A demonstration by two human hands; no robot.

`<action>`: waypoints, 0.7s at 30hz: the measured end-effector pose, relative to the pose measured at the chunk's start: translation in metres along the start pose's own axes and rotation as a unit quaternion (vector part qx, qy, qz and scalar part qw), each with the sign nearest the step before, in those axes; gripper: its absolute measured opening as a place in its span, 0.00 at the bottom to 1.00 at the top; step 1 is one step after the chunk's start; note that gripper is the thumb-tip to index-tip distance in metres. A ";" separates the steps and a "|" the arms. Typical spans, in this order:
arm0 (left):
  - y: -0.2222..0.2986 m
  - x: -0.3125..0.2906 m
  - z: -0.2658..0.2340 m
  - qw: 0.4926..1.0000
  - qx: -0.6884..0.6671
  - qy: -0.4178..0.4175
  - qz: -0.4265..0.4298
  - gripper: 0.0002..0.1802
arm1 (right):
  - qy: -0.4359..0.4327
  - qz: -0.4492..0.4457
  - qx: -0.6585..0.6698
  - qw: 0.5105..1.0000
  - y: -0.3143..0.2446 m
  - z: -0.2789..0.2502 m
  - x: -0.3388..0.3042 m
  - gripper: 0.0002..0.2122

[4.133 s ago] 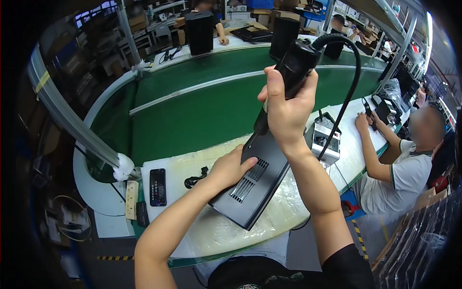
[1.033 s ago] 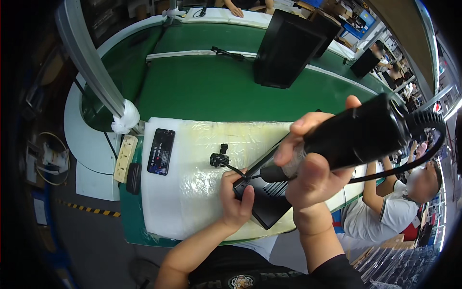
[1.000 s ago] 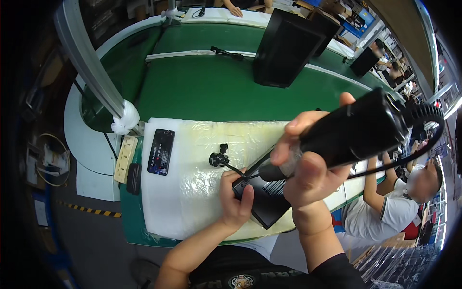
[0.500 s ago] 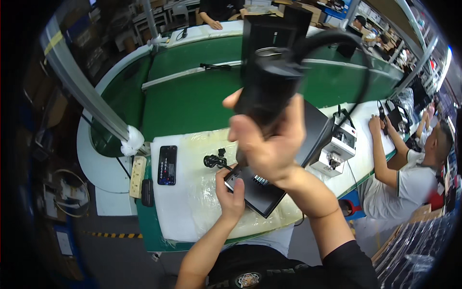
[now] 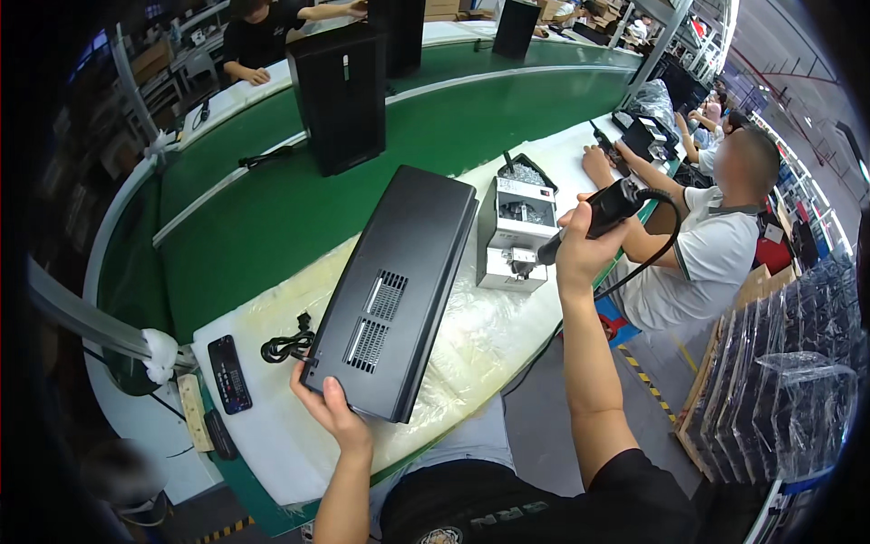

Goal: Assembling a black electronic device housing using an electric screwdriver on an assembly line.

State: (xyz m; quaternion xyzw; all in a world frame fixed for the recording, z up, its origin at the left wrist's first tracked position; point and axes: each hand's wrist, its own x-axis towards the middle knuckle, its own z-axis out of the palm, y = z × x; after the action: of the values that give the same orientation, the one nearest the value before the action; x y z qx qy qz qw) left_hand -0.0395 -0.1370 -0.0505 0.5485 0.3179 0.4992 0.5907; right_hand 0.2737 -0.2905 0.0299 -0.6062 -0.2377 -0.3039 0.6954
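A black, box-shaped metal case with two vent grilles lies at a slant on the padded bench. My left hand grips its near left corner, the thumb on top and the fingers at the side. To the right, my right hand is wrapped round a black corded electric screwdriver. Its nose points down and left to the front of a white screw feeder; whether the bit touches is too small to tell. A coiled black power cord lies beside the case's left edge.
A phone and a power strip lie at the left. A tray of screws stands behind the feeder. Tall black cases stand on the green conveyor. A co-worker sits close on the right; another person is across the belt.
My right hand has carried the screwdriver from above the case rightward to the screw feeder. My left hand still holds the case's corner. The view has turned to the right.
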 end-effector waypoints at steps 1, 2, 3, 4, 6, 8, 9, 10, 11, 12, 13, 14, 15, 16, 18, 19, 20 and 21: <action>0.000 -0.001 -0.001 1.000 0.005 0.000 -0.002 0.28 | -0.001 -0.022 0.010 1.000 0.010 -0.001 -0.003 0.20; 0.000 -0.001 -0.001 1.000 0.010 0.000 -0.005 0.28 | -0.002 -0.044 0.021 0.999 0.019 -0.001 -0.005 0.21; 0.002 0.000 -0.003 1.000 0.011 -0.007 -0.006 0.29 | -0.006 -0.064 0.035 0.997 0.020 0.004 -0.009 0.22; 0.005 0.001 -0.003 1.000 0.011 -0.013 -0.008 0.29 | -0.019 -0.042 0.006 0.999 0.020 0.009 -0.014 0.18; 0.004 0.001 -0.005 0.999 0.028 -0.020 0.006 0.29 | -0.024 -0.019 -0.032 0.999 0.013 0.006 -0.015 0.18; -0.005 0.002 -0.010 0.997 0.064 -0.003 0.042 0.29 | -0.084 0.042 -0.032 0.995 -0.013 0.013 -0.021 0.15; -0.005 0.004 -0.007 0.996 0.063 0.005 0.057 0.30 | -0.114 0.068 -0.010 0.991 -0.026 0.010 -0.021 0.17; -0.005 0.005 -0.005 0.996 0.056 0.004 0.067 0.30 | -0.144 0.094 0.010 0.985 -0.040 0.009 -0.021 0.20; -0.005 0.006 -0.004 0.996 0.050 0.003 0.077 0.30 | -0.145 0.096 0.061 0.983 -0.063 0.016 -0.021 0.19; -0.005 0.005 -0.006 0.995 0.046 0.003 0.085 0.30 | -0.147 0.100 0.112 0.978 -0.089 0.025 -0.020 0.17; -0.009 0.006 -0.007 0.996 0.026 0.011 0.088 0.30 | -0.159 0.061 0.159 0.973 -0.112 0.036 -0.017 0.19; -0.011 0.007 -0.006 0.995 0.027 0.009 0.097 0.29 | -0.167 0.023 0.201 0.965 -0.132 0.047 -0.015 0.21; -0.013 0.009 -0.003 0.994 0.028 0.005 0.105 0.28 | -0.171 0.012 0.235 0.957 -0.149 0.057 -0.014 0.24; -0.014 0.010 -0.006 0.992 0.035 0.014 0.118 0.28 | -0.181 0.006 0.281 0.943 -0.164 0.072 -0.018 0.27; -0.018 0.009 -0.008 0.993 0.003 0.026 0.112 0.27 | -0.184 0.008 0.300 0.936 -0.194 0.101 -0.033 0.32; -0.017 0.009 -0.004 0.994 -0.015 0.024 0.104 0.26 | -0.202 0.002 0.326 0.923 -0.198 0.113 -0.039 0.30; -0.016 0.009 -0.002 0.995 -0.034 0.023 0.095 0.26 | -0.220 -0.004 0.352 0.910 -0.203 0.124 -0.045 0.29; -0.016 0.009 -0.003 0.994 -0.028 0.020 0.107 0.26 | -0.236 -0.006 0.340 0.910 -0.209 0.135 -0.052 0.30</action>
State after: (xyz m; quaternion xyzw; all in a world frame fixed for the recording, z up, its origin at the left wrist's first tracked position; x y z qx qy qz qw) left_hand -0.0355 -0.1256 -0.0647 0.5526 0.2554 0.5790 0.5425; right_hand 0.0939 -0.1672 0.1601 -0.3860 -0.4873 -0.0566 0.7812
